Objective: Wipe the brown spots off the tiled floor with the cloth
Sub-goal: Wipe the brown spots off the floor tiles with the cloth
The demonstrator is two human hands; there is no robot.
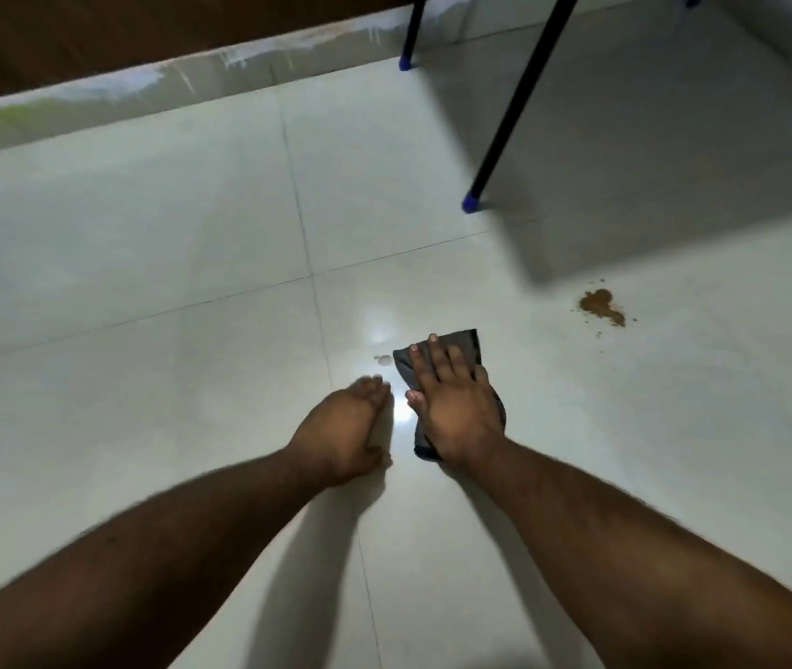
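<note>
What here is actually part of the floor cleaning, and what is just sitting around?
Part of the job:
- grey cloth, flat under the right hand
- brown spot, beyond the cloth to the right
- tiled floor
- left hand, resting beside the cloth

Just there:
- black furniture legs with blue feet
- skirting along the wall

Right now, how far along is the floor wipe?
Done: nothing confirmable; only a faint pale smear lies left of the cloth. In hand: the right hand presses the dark grey cloth flat on the tiled floor; the left hand rests empty. Left: the brown powdery spot is untouched.
</note>
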